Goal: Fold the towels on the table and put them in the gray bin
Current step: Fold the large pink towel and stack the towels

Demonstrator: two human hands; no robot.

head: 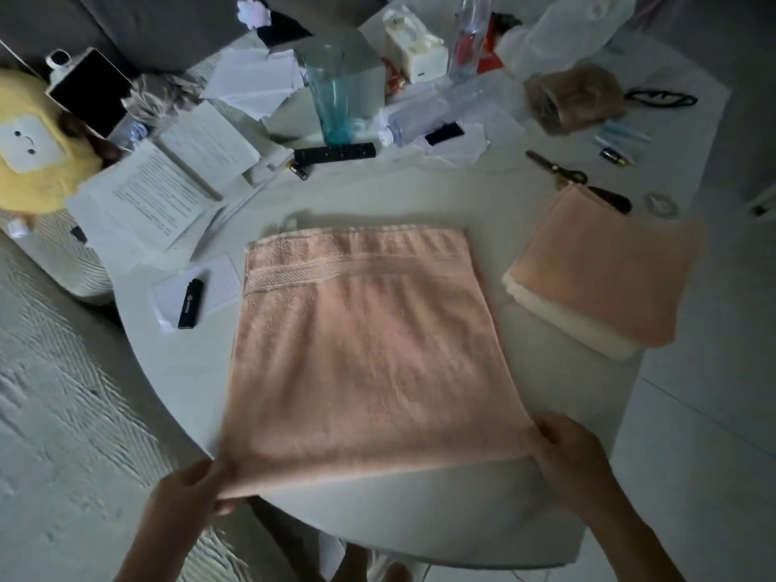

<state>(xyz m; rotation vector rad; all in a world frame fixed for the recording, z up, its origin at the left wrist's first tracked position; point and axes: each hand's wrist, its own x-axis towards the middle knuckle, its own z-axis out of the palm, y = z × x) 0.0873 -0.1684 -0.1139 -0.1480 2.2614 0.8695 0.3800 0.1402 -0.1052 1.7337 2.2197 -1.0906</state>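
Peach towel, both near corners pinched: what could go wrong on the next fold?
1. The peach towel overhangs the table edge where the left hand and right hand hold it; it might slide off.
2. Folding away could reach the remote and teal glass beyond.

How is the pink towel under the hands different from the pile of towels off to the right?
The spread towel lies open and broad, near corners gripped by the left hand and right hand; the folded stack is compact and untouched. The spread towel is one piece; the stack has a cream towel beneath. Both look peach-pink and rest on the table.
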